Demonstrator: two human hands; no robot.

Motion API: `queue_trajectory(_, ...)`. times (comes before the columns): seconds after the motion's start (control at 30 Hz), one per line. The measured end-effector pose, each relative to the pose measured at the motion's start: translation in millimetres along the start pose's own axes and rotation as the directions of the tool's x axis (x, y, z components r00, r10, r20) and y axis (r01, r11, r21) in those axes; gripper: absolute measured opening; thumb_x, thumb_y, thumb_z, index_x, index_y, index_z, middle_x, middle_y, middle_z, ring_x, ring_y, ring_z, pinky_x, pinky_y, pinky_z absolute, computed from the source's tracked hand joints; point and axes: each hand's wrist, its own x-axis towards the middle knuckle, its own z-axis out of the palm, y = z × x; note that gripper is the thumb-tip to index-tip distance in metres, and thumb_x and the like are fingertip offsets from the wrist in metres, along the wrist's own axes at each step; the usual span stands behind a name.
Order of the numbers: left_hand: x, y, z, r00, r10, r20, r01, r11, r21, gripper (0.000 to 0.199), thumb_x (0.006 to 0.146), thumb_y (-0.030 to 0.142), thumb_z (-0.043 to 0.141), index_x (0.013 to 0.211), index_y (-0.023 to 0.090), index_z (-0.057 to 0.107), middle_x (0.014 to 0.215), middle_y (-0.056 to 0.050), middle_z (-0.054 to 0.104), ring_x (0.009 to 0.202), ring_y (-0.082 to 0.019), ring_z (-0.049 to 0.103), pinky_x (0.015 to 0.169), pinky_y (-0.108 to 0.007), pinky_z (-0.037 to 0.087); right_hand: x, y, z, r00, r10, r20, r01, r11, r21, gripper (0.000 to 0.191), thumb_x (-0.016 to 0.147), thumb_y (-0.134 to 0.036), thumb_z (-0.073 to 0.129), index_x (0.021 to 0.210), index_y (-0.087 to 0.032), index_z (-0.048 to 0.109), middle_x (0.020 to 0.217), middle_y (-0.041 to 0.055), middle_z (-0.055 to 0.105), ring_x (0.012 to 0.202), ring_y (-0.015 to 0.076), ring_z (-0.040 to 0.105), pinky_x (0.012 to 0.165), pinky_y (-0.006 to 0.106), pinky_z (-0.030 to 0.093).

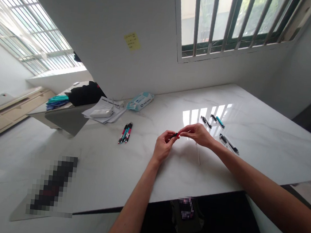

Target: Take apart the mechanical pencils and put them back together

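Note:
My left hand (163,146) is closed in a pinch on the black end of a short red and black pen piece (177,135). The fingertips of my right hand (199,134) meet at its red end, above the table, and partly cover it. Just below my right hand, a thin whitish stick (198,155) like a pen refill lies on the tabletop. To the right of my hands are black and clear pen parts (206,122), a teal pen barrel (220,122) and longer black and clear pen parts (229,143).
Several red, teal and black pens (125,133) lie together on the white marbled table (139,173), left of my hands. Behind them are a wipes packet (140,101) and papers (118,116) under a white box (101,112). A blurred dark object (54,185) lies at the front left.

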Motion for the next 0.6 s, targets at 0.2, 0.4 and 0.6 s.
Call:
queue_trajectory(0.2, 1.5, -2.3, -1.4, 0.999, -0.026, -0.044, 0.025, 0.999, -0.022, 0.028, 0.086, 0.041, 0.078, 0.101, 0.019, 0.068, 0.100, -0.010, 0.080, 0.099, -0.023, 0.076, 0.094, -0.037, 0.055, -21.9, -25.2, -37.2, 0.987, -0.116, 0.108, 0.154, 0.863, -0.481, 0.011, 0.090, -0.035, 0.075, 0.090, -0.029, 0.084, 0.090, 0.0034, 0.079, 0.079, 0.0209, 0.070, 0.076, 0.037, 0.054)
queue_trajectory(0.4, 2.1, -1.8, 1.3, 0.999, -0.031, -0.012, 0.031, 1.000, 0.004, 0.027, 0.087, 0.040, 0.078, 0.100, 0.019, 0.070, 0.099, -0.009, 0.080, 0.096, -0.022, 0.076, 0.088, -0.034, 0.055, -62.2, -35.1, -49.7, 0.935, -0.049, 0.352, 0.274, 0.731, -0.625, 0.019, 0.090, -0.014, 0.070, 0.091, -0.028, 0.083, 0.088, 0.0037, 0.079, 0.073, 0.0213, 0.070, 0.066, 0.034, 0.046)
queue_trajectory(0.6, 0.1, -2.6, 1.2, 0.999, -0.038, -0.012, 0.038, 0.999, -0.024, 0.026, 0.086, 0.039, 0.079, 0.100, 0.019, 0.070, 0.099, -0.009, 0.080, 0.096, -0.022, 0.076, 0.088, -0.034, 0.056, -74.6, -30.6, -38.1, 0.867, 0.006, 0.499, 0.385, 0.626, -0.678, 0.033, 0.097, -0.004, 0.054, 0.078, -0.022, 0.075, 0.078, 0.0037, 0.072, 0.065, 0.0167, 0.064, 0.061, 0.031, 0.041)
